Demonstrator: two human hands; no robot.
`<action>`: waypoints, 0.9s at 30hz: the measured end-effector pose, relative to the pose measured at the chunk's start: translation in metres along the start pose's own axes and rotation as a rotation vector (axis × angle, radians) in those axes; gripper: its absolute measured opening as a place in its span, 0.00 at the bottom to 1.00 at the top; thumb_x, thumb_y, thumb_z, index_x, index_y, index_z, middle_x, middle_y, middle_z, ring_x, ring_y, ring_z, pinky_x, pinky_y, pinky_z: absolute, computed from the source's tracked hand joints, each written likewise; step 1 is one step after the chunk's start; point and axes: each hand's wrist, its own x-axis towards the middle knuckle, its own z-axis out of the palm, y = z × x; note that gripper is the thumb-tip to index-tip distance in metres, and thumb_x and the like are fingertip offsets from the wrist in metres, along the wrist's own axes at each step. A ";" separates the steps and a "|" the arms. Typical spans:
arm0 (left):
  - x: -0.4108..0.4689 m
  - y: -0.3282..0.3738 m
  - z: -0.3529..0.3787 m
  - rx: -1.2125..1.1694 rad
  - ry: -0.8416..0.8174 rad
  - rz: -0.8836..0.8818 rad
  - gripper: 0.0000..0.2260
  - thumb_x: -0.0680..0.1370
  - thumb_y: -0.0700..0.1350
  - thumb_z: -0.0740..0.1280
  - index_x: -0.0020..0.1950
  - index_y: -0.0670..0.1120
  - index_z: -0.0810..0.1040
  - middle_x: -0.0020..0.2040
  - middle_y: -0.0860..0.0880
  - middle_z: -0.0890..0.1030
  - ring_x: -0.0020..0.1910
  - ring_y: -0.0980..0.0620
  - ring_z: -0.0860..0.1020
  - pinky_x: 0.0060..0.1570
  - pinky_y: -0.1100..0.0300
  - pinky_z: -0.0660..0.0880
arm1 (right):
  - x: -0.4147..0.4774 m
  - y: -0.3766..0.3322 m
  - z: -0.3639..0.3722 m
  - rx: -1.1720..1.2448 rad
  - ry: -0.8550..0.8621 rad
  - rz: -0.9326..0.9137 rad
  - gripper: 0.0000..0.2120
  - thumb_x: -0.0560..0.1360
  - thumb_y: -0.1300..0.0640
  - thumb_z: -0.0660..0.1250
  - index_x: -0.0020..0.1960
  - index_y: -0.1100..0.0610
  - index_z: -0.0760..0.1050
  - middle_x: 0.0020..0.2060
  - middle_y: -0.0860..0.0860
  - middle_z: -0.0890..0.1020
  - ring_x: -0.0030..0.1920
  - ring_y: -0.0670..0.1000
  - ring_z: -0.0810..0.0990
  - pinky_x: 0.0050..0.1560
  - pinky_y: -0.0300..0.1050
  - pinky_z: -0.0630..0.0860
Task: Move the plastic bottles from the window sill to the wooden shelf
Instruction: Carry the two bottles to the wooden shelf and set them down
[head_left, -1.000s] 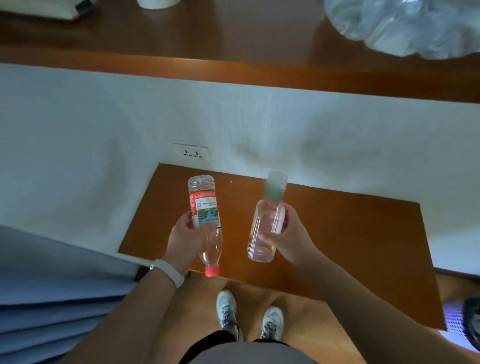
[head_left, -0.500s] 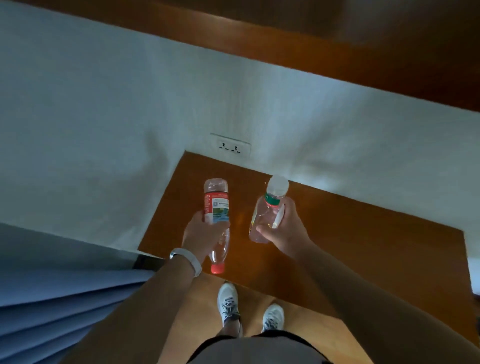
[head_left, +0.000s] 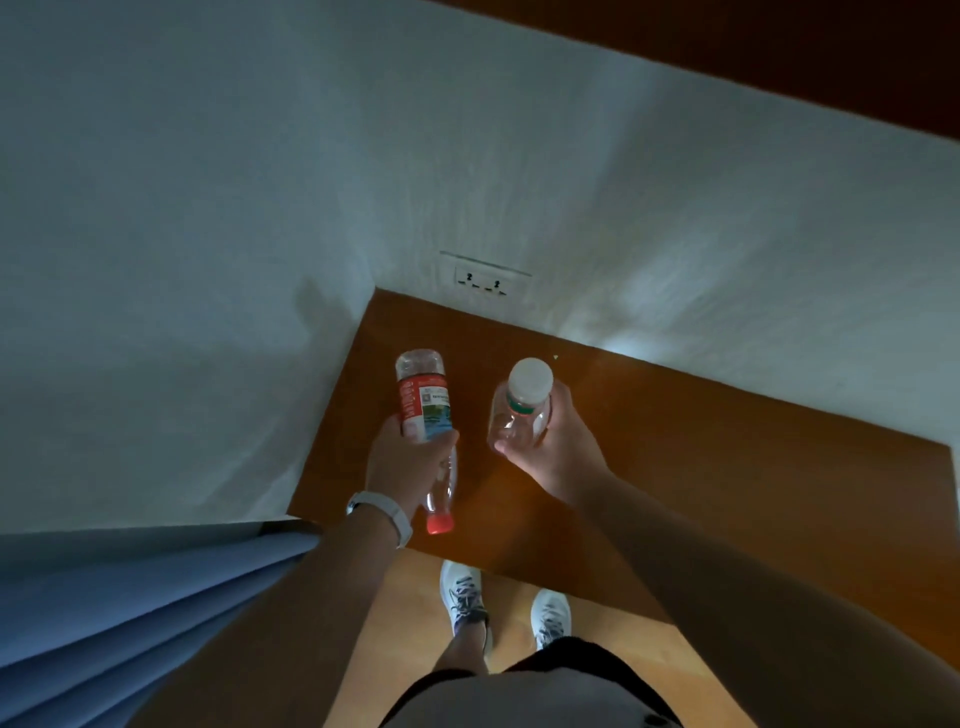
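My left hand (head_left: 402, 462) grips a clear plastic bottle with a red label (head_left: 423, 408) around its middle. It is held upside down, its red cap pointing toward me. My right hand (head_left: 553, 449) holds a second clear bottle with a white cap (head_left: 522, 402), nearly upright with the cap toward the camera. Both bottles hang above a low brown wooden shelf (head_left: 701, 478) set against the white wall. The window sill (head_left: 779, 57) is a dark brown band at the top right.
A white wall socket (head_left: 485, 280) sits just above the shelf's back edge. Blue curtain folds (head_left: 130, 608) hang at the lower left. My two white shoes (head_left: 465, 592) stand on the wooden floor in front of the shelf.
The view has tilted down, so the window sill and the plastic on it slid out at the top. The right-hand bottle has turned from lying slanted to nearly upright. Both hands moved lower over the shelf.
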 end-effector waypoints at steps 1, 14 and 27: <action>0.000 0.000 0.000 0.000 -0.004 0.009 0.21 0.73 0.50 0.76 0.62 0.49 0.73 0.51 0.51 0.82 0.45 0.53 0.82 0.34 0.63 0.75 | -0.001 0.002 0.001 0.010 -0.012 0.019 0.40 0.66 0.52 0.81 0.70 0.54 0.64 0.59 0.46 0.77 0.59 0.45 0.77 0.57 0.34 0.73; -0.014 -0.004 -0.019 0.113 -0.063 0.137 0.18 0.78 0.53 0.71 0.66 0.51 0.72 0.57 0.52 0.82 0.52 0.53 0.83 0.45 0.60 0.79 | -0.014 0.008 -0.020 -0.031 -0.111 0.079 0.55 0.61 0.33 0.75 0.78 0.50 0.52 0.75 0.50 0.66 0.74 0.50 0.65 0.72 0.55 0.68; -0.106 0.034 -0.002 0.468 0.113 0.418 0.24 0.80 0.57 0.66 0.75 0.54 0.66 0.71 0.50 0.73 0.67 0.49 0.74 0.65 0.48 0.76 | -0.062 -0.002 -0.111 -0.376 -0.114 -0.240 0.28 0.80 0.41 0.59 0.78 0.49 0.60 0.77 0.46 0.63 0.77 0.49 0.59 0.74 0.50 0.59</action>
